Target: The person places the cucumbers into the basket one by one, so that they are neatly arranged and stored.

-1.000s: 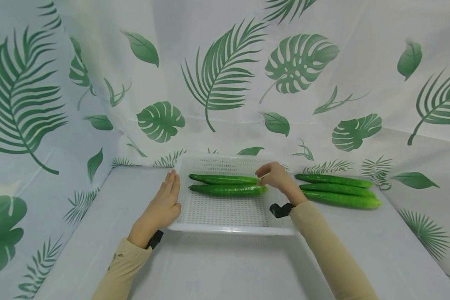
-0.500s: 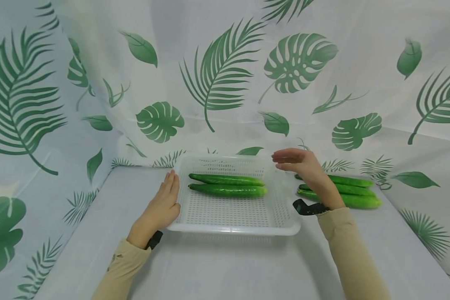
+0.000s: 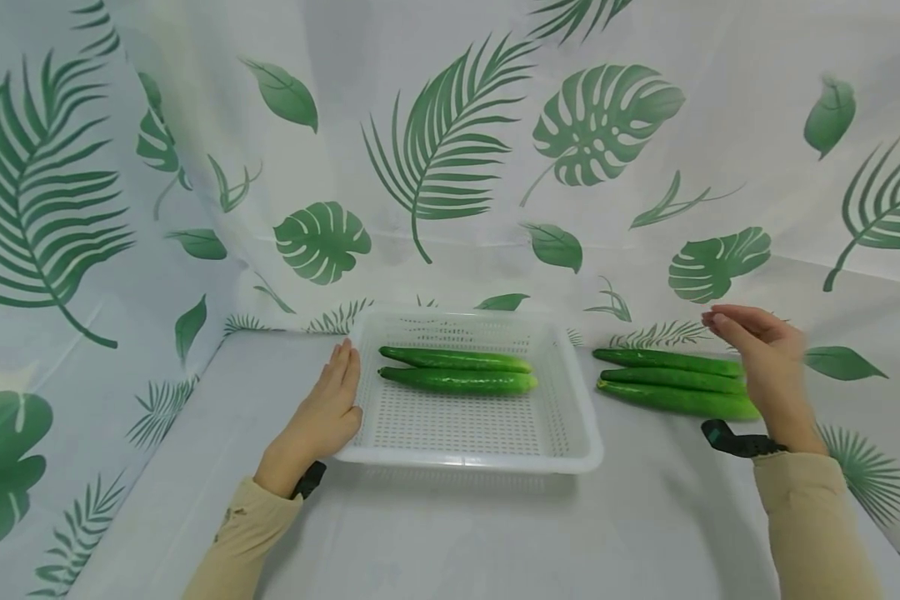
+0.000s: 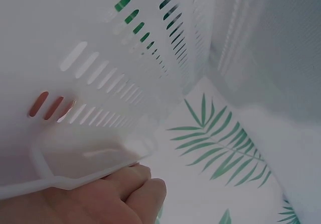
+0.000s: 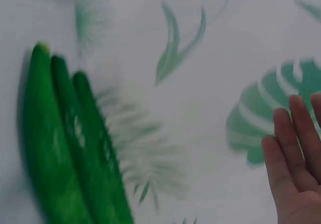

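Two cucumbers (image 3: 457, 381) lie side by side in a white slotted plastic basket (image 3: 465, 461) in the head view. My left hand (image 3: 320, 408) holds the basket's left rim. The left wrist view shows fingers (image 4: 131, 194) against the rim outside, and skin showing through the wall's slots. Three more cucumbers (image 3: 671, 382) lie on the table to the right of the basket. Above their right ends hovers my right hand (image 3: 776, 367), holding nothing. Its fingers (image 5: 286, 148) are extended in the right wrist view, and it partly hides those ends in the head view.
A white table (image 3: 465, 542) carries everything. Behind it and at both sides hangs a white cloth (image 3: 450, 275) printed with green leaves, close behind the basket. Dark camera straps (image 3: 742, 442) sit on the wrists.
My right hand has left the cucumbers in the basket and moved right, over the basket's rim, to the cucumbers on the table. My left hand stays at the basket.
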